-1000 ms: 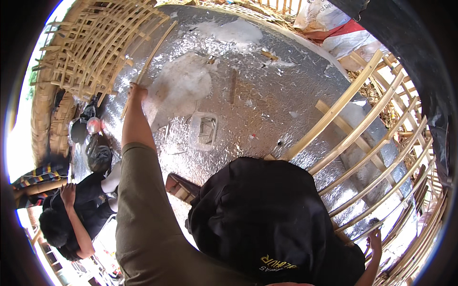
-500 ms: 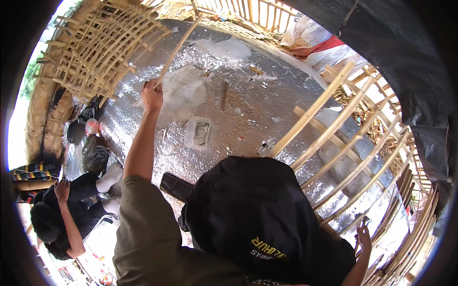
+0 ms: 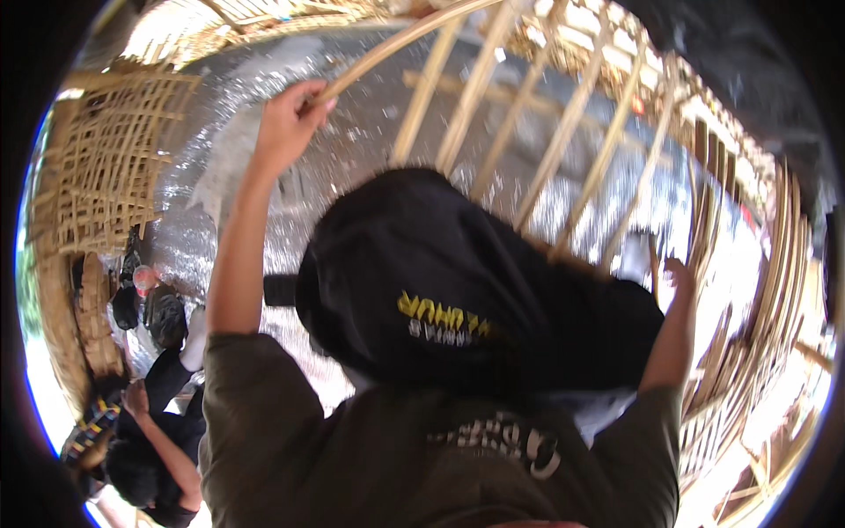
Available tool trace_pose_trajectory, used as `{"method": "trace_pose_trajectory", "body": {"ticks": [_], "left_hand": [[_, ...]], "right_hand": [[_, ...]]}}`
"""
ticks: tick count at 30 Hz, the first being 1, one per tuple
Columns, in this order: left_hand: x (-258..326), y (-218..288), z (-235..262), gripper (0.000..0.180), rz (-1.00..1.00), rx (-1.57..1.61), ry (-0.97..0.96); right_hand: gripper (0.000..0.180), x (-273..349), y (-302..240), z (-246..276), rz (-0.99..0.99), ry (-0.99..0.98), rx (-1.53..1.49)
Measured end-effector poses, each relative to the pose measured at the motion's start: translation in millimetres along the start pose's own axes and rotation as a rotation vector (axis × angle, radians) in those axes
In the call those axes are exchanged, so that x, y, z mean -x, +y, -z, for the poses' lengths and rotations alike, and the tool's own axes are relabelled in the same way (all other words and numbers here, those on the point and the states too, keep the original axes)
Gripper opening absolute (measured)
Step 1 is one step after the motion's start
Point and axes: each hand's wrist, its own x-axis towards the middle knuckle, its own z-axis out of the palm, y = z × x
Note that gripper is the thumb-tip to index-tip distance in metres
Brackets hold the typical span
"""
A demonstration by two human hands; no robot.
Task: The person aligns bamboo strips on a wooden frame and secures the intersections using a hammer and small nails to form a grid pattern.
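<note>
My left hand [image 3: 286, 123] is raised high and shut around a long pale bamboo strip [image 3: 396, 44] that runs up and to the right. My right hand [image 3: 678, 277] is lifted at the right, against the curved bamboo slats [image 3: 563, 167] of a frame; its grip is blurred and I cannot tell whether it holds one. A black cap [image 3: 458, 282] and an olive shirt [image 3: 352, 449] fill the middle and lower part of the view between both arms.
A shiny silver sheet [image 3: 255, 176] lies behind the frame. A woven bamboo lattice [image 3: 97, 167] stands at the left. A person in black [image 3: 154, 440] crouches at the lower left, beside dark bundles [image 3: 163, 312]. More bamboo slats [image 3: 775, 290] curve down the right side.
My left hand has gone higher along the bamboo strip. The view has tipped, so the bamboo frame now crosses over the cap. My right hand has risen at the right.
</note>
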Motion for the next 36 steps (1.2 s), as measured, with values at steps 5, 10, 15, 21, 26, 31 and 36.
{"method": "trace_pose_trajectory", "body": {"ticks": [5, 10, 15, 21, 26, 31, 36], "left_hand": [[-14, 60, -60, 0.025, -0.223, -0.128, -0.431], [-32, 91, -142, 0.025, -0.325, -0.137, -0.699], [-41, 98, -177, 0.026, -0.379, -0.171, -0.753], [-44, 91, -203, 0.029, -0.379, -0.209, -0.737], [-39, 81, -214, 0.021, -0.338, -0.189, -0.631], [-26, 99, -210, 0.022, -0.356, -0.345, -0.497], [-33, 100, -221, 0.025, -0.272, -0.354, -0.597]], "right_hand": [[0.044, 42, -195, -67, 0.291, 0.691, 0.381], [0.035, 157, -310, -94, 0.814, 0.759, 0.150], [0.040, 197, -355, -163, 1.264, 0.491, 0.412], [0.031, 185, -343, -195, 1.145, 0.334, 0.596], [0.021, 177, -338, -197, 1.101, 0.300, 0.563], [0.017, 179, -338, -202, 1.094, 0.251, 0.445], [0.025, 169, -341, -206, 1.092, 0.090, 0.291]]}}
